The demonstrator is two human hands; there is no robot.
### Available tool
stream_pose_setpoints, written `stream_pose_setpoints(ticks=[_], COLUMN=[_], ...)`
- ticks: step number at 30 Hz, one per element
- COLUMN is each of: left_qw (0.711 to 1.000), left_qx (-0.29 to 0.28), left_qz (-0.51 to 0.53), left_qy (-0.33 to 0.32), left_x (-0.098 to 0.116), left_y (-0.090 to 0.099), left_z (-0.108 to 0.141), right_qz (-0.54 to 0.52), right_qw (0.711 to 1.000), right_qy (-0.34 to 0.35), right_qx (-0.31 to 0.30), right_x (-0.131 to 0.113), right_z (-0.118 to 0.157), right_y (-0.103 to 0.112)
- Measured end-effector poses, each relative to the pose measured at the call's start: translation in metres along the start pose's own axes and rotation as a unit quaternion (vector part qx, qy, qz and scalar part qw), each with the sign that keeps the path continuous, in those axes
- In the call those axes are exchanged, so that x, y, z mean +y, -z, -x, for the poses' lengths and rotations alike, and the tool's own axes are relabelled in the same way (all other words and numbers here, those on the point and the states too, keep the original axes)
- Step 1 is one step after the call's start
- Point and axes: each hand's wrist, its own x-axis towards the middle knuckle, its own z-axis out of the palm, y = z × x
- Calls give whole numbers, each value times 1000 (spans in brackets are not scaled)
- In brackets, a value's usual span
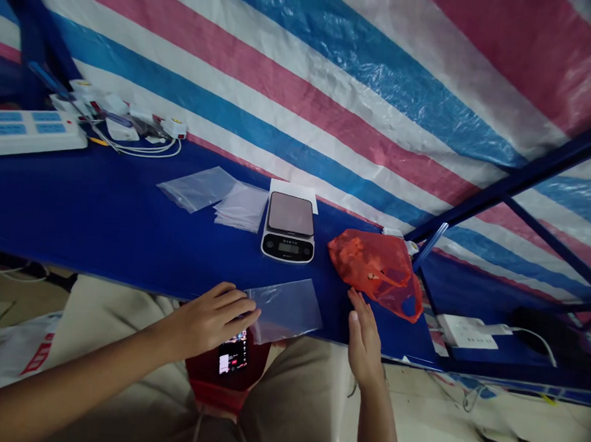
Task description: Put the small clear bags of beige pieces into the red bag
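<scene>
A clear plastic bag (pixel 285 308) lies flat at the front edge of the blue table, its lower end reaching past the edge. My left hand (pixel 217 317) touches the bag's left edge with fingers stretched out, slightly bent; the thumb is hidden. My right hand (pixel 365 338) is open at the table edge, fingers straight and close together, holding nothing. Just beyond those fingertips sits a red plastic carrier bag (pixel 368 255) with contents I cannot make out. A digital kitchen scale (pixel 290 227) stands behind the clear bag, its platform bare.
Left of the scale lie a stack of clear bags (pixel 241 206) and a loose bag (pixel 197 187). A power strip (pixel 30 131) and cables (pixel 150 149) occupy the far left. A lit phone (pixel 234 354) rests between my legs. Striped sheeting (pixel 304 81) hangs behind the table.
</scene>
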Motion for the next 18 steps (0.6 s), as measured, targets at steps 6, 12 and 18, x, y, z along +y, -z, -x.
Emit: stream_pose_setpoints(ticks=[6, 12, 18], left_qw=[971, 696, 561], left_qx=[56, 57, 137], left_qz=[177, 407, 433], left_qy=[149, 588, 692], left_x=[-17, -122, -184], left_y=[46, 60, 32], left_z=[-44, -81, -75], right_qz=[5, 7, 2], right_qw=[1000, 1000, 1000], right_qy=[5, 4, 5], right_qx=[7, 16, 19], right_x=[1, 1, 3], right_z=[-1, -1, -2], right_y=[-1, -4, -5])
